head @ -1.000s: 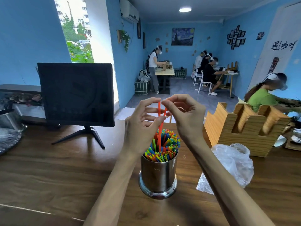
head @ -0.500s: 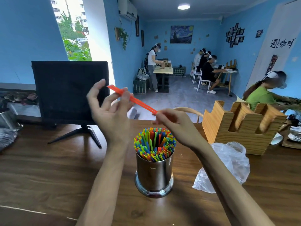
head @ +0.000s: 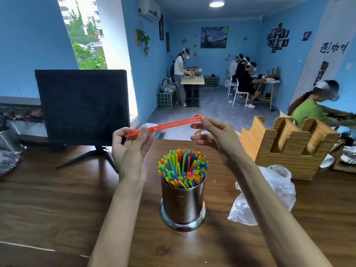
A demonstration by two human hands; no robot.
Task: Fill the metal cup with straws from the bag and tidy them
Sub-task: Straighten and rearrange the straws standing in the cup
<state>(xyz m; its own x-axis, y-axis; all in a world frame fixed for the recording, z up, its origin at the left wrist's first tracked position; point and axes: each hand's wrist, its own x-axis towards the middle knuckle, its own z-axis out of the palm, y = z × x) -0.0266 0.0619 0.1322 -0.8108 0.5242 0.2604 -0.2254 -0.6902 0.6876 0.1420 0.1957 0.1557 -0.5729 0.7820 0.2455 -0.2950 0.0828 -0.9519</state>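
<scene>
A shiny metal cup point(head: 182, 207) stands on the wooden table, packed with upright coloured straws point(head: 183, 167). Above and behind it I hold two orange straws point(head: 169, 125) nearly level, side by side. My left hand point(head: 131, 149) pinches their left end between thumb and fingers. My right hand point(head: 212, 133) pinches their right end with its fingertips. A crumpled clear plastic bag point(head: 269, 195) lies on the table right of the cup, partly behind my right forearm.
A black monitor point(head: 81, 105) on a stand sits at the back left of the table point(head: 48, 209). A wooden slotted holder point(head: 287, 147) stands at the back right. A metal container point(head: 9, 145) is at the far left. Several people work in the room behind.
The orange straws came up out of the cup. They tilted from upright to slanting and now lie almost level between both hands, and my hands have spread apart.
</scene>
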